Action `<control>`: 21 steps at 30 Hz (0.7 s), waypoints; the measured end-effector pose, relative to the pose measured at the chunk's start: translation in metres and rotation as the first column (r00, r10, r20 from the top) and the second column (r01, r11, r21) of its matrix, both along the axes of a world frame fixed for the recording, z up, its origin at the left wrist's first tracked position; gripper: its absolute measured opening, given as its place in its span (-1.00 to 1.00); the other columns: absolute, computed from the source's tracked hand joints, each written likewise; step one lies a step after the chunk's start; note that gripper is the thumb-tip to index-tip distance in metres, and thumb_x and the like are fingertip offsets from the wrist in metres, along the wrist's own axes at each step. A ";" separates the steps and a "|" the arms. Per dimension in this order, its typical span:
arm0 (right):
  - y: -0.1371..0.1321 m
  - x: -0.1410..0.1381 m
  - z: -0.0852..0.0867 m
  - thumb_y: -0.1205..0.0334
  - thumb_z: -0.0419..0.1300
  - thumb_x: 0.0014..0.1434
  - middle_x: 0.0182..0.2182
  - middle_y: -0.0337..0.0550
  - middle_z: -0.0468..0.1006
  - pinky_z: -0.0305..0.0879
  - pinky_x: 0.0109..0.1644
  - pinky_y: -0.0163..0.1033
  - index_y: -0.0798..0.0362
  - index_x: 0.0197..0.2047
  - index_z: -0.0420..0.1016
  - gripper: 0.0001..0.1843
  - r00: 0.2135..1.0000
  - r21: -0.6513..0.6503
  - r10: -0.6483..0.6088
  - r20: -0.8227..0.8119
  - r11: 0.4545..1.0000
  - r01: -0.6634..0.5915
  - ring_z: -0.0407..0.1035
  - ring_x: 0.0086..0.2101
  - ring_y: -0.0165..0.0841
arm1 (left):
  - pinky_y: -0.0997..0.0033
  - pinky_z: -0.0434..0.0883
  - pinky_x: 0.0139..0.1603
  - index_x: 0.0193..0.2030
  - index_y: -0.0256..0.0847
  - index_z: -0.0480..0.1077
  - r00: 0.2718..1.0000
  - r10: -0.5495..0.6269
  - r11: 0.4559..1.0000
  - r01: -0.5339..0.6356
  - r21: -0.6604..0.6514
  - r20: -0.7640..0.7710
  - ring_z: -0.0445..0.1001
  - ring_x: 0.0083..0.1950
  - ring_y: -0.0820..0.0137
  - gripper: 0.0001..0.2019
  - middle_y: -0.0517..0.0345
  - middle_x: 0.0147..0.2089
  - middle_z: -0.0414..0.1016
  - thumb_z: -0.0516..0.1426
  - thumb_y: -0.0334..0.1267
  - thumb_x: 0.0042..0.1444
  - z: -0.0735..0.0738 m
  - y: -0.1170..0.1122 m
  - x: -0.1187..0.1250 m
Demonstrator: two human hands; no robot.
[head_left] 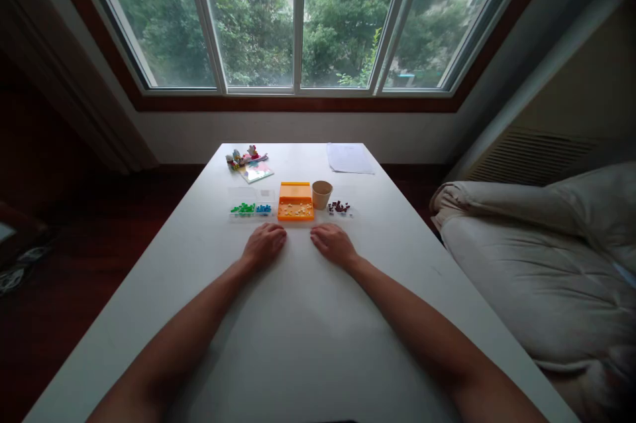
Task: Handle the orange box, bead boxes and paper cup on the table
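Observation:
My left hand (265,243) rests palm down on the white table (298,337), open and holding nothing. Opposite it lies my right hand (334,243), also open, fingers loosely laid on the tabletop. Just beyond both hands sits an orange box (295,191), its lid folded back and small pale pieces (297,209) inside. Nearest my left hand is a clear divided case with green pieces (243,208) and blue pieces (263,209). Dark brown pieces (339,207) lie in another clear tray past my right hand. A brown paper cup (322,193) stands beside the orange box.
Small colourful figures (246,158) and a shiny card or packet (257,172) lie at the table's far left. White paper sheets (350,158) are at the far right. Beyond the table is a window (297,18); a padded beige seat (536,264) stands to the right.

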State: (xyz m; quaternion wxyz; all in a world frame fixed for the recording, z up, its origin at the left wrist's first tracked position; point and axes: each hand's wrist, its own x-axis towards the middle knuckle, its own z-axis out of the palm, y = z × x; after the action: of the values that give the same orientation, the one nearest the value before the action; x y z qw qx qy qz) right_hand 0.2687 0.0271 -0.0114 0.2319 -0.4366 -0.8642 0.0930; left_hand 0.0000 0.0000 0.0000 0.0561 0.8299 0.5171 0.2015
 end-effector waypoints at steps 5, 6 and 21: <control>0.015 0.018 0.001 0.02 -0.06 0.37 -0.20 -0.05 0.60 0.34 0.02 -0.12 -0.01 -0.17 0.57 -0.60 0.941 0.012 -0.257 -0.220 0.964 0.266 0.44 -0.15 -0.19 | 0.28 0.35 -0.05 -0.45 -0.14 0.39 0.976 0.201 0.976 -0.206 0.066 0.079 0.40 -0.24 0.29 -0.65 0.10 -0.39 0.46 -0.03 -0.13 0.32 0.002 0.005 -0.009; 0.020 0.023 0.001 0.02 -0.06 0.37 -0.19 -0.03 0.59 0.33 0.03 -0.11 0.00 -0.16 0.56 -0.59 0.918 0.018 -0.299 -0.262 0.949 0.314 0.42 -0.15 -0.18 | 0.30 0.33 -0.08 -0.49 -0.14 0.35 0.966 0.239 0.966 -0.246 0.077 0.095 0.37 -0.30 0.31 -0.62 0.13 -0.46 0.41 -0.04 -0.12 0.33 0.001 0.006 -0.011; 0.094 0.069 -0.018 0.04 0.10 0.22 0.03 0.07 0.40 0.13 0.14 -0.01 0.04 0.05 0.45 -0.60 0.556 -0.147 -0.820 -0.136 0.572 0.807 0.24 0.06 -0.07 | 0.19 0.26 -0.01 -0.27 -0.16 0.39 0.855 0.478 0.821 -0.517 0.242 0.203 0.35 -0.06 0.16 -0.84 0.00 -0.16 0.46 0.03 -0.21 0.28 -0.005 0.050 -0.047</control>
State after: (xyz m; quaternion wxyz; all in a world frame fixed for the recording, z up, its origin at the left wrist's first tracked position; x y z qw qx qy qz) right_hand 0.3378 0.1207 -0.0289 0.3143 -0.7827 -0.5353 0.0453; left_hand -0.0473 0.0500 -0.0049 -0.0855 0.6497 0.6761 0.3369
